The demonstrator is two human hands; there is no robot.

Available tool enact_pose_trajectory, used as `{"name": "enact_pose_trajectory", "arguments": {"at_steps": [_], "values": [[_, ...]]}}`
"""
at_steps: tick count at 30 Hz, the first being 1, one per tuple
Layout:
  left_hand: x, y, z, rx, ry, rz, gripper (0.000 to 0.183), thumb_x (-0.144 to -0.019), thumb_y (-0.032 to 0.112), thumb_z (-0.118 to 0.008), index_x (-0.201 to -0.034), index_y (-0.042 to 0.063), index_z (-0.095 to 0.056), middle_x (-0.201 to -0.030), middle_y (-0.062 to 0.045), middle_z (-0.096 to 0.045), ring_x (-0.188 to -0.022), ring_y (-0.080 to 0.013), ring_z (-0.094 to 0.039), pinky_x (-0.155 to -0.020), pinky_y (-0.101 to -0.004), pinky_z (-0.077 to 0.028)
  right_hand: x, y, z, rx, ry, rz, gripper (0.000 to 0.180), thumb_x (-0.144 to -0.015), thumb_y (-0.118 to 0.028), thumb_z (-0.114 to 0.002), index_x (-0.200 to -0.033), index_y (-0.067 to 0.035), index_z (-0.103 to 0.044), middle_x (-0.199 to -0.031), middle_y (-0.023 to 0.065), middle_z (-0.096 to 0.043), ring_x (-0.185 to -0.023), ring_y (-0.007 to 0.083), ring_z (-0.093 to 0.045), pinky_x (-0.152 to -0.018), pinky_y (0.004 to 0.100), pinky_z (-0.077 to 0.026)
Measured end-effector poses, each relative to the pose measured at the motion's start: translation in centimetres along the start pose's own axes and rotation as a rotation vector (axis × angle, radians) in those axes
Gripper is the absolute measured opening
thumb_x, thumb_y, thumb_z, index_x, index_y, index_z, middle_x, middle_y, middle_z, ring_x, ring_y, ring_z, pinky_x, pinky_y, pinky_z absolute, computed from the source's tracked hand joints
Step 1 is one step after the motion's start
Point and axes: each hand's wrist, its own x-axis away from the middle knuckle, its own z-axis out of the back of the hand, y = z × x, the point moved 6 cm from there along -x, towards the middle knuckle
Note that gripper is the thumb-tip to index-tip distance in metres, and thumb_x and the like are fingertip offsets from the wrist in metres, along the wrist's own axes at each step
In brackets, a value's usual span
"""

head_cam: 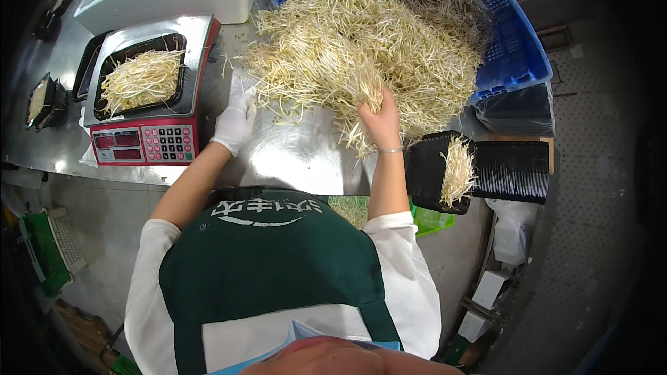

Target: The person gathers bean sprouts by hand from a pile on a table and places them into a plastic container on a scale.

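A large heap of bean sprouts (417, 52) spills from a tipped blue crate (513, 41) onto the metal table. My right hand (383, 117), bare with a bracelet at the wrist, grips a bunch of sprouts at the heap's near edge. My left hand (235, 122), in a white glove, is low over the table between the heap and a red digital scale (143, 140); its fingertips are partly hidden. On the scale's steel pan, a black plastic tray (183, 70) holds a mound of sprouts (141, 80).
By my right forearm, a black tray (430, 172) with some sprouts leans at the table edge, next to stacked black trays (513, 172). A white foam box (172, 0) stands behind the scale. Filled trays (47, 101) sit far left. Crates (49, 250) stand on the floor.
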Motion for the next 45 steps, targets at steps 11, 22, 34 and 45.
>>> {"name": "enact_pose_trajectory", "arguments": {"at_steps": [11, 22, 34, 45], "values": [[5.4, 0.0, 1.6, 1.187, -0.479, 0.894, 0.040, -0.087, 0.020, -0.054, -0.120, -0.001, -0.047, -0.102, -0.007, -0.059, -0.080, -0.0105, -0.059, -0.062, -0.0228, -0.048, 4.3, 7.3, -7.7, -0.275, -0.260, -0.316, 0.055, -0.076, -0.020, -0.070, -0.121, 0.002, -0.046, -0.111, 0.0116, -0.053, -0.095, 0.0201, -0.056, -0.082, 0.0323, -0.047], [-0.2, 5.2, 0.1, 1.005, -0.386, 0.537, 0.025, -0.084, 0.012, -0.063, -0.104, -0.001, -0.054, -0.091, -0.004, -0.060, -0.084, -0.0098, -0.055, -0.075, -0.0223, -0.044, 3.5, 0.1, -7.7, -0.370, -0.275, -0.166, 0.040, -0.081, -0.006, -0.059, -0.120, -0.002, -0.049, -0.091, 0.0016, -0.058, -0.067, 0.0073, -0.053, -0.058, 0.0218, -0.044], [3.1, -4.8, -0.4, 0.777, -0.157, 0.729, 0.023, -0.083, 0.019, -0.061, -0.097, 0.002, -0.059, -0.085, -0.003, -0.060, -0.078, -0.0082, -0.052, -0.071, -0.0228, -0.042, 4.9, 9.8, -4.5, -0.266, -0.138, -0.410, 0.046, -0.078, -0.014, -0.066, -0.117, 0.003, -0.048, -0.093, 0.0076, -0.057, -0.079, 0.0130, -0.057, -0.068, 0.0247, -0.047], [-0.5, 4.4, -1.4, 0.855, -0.586, 0.581, 0.048, -0.080, 0.011, -0.066, -0.121, -0.003, -0.046, -0.105, -0.007, -0.058, -0.094, -0.0133, -0.056, -0.083, -0.0267, -0.045, 3.7, 2.1, -8.7, -0.405, -0.301, -0.138, 0.030, -0.073, -0.004, -0.063, -0.102, -0.001, -0.055, -0.083, -0.0017, -0.054, -0.065, 0.0029, -0.048, -0.056, 0.0185, -0.041]]}}
